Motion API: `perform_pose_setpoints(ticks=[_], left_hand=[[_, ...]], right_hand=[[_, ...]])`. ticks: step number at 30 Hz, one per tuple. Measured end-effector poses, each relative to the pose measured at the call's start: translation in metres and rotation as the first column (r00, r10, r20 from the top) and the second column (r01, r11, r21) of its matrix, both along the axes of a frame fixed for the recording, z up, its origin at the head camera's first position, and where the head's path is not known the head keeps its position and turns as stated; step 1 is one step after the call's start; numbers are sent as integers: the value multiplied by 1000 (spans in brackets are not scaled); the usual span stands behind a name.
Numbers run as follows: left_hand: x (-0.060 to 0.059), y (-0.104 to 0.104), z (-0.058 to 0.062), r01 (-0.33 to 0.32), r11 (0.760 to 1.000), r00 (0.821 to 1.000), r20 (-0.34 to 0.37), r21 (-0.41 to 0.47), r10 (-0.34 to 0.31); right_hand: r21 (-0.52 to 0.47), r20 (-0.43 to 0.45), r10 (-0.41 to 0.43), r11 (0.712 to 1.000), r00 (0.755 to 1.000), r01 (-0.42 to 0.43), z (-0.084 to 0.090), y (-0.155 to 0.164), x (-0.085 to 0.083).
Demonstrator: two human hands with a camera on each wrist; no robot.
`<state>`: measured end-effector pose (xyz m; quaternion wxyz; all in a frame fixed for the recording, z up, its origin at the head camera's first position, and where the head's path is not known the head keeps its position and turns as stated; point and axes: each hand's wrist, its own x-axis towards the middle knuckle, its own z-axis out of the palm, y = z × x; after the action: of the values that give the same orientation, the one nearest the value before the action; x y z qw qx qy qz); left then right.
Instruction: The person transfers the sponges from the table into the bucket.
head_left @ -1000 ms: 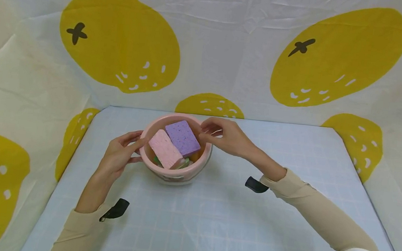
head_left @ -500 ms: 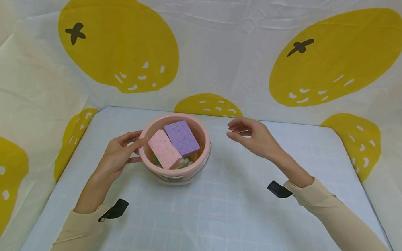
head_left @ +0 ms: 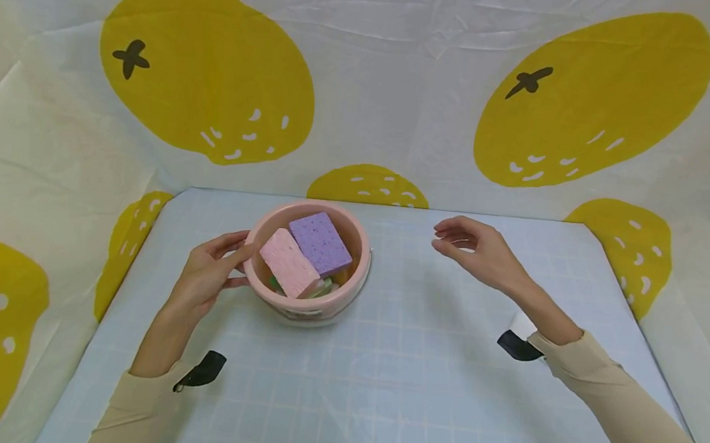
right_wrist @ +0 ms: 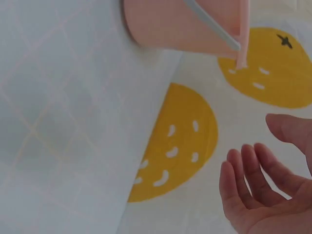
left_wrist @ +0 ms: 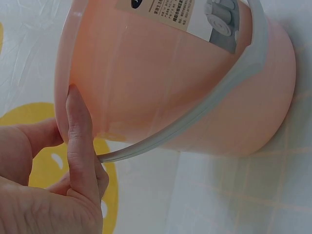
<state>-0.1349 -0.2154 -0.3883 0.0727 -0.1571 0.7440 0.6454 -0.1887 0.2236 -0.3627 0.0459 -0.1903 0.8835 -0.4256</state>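
A pink bucket [head_left: 365, 257] stands on the table left of centre, its pale handle [left_wrist: 195, 109] hanging down the side. In it lie a pink sponge [head_left: 289, 261] and a purple speckled sponge [head_left: 321, 242], side by side. Green and yellow bits show beneath them, mostly hidden. My left hand [head_left: 207, 271] pinches the bucket's left rim, thumb on top and fingers against the outer wall, as the left wrist view also shows. To the right of the bucket my right hand [head_left: 483, 255] hovers with loosely bent fingers and holds nothing.
A pale blue checked cloth [head_left: 343, 406] covers the table. White fabric with yellow fruit prints [head_left: 209, 72] rises behind it and along the sides. A small white patch [head_left: 521, 326] shows beside the right wrist. A printed label [left_wrist: 180, 17] is on the bucket's wall.
My right hand has left the bucket's right rim and moved rightward, away from it. My left hand stays on the rim, and the bucket and sponges have kept their places.
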Motion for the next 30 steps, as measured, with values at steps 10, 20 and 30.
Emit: perform_pose_setpoints(ticks=[10,20,30], left_hand=[[1,0,0,-1,1000,1000,-1,9,1],[0,0,-1,-4,1000,1000,2,2,4],[0,0,-1,-3,1000,1000,0,12,3]], right_hand=[[29,-17,-42,999,999,42,-12,25,6],[44,-17,-112,993,994,113,-28,54,14],[75,8,-165,984,986,164,-48,91,27]])
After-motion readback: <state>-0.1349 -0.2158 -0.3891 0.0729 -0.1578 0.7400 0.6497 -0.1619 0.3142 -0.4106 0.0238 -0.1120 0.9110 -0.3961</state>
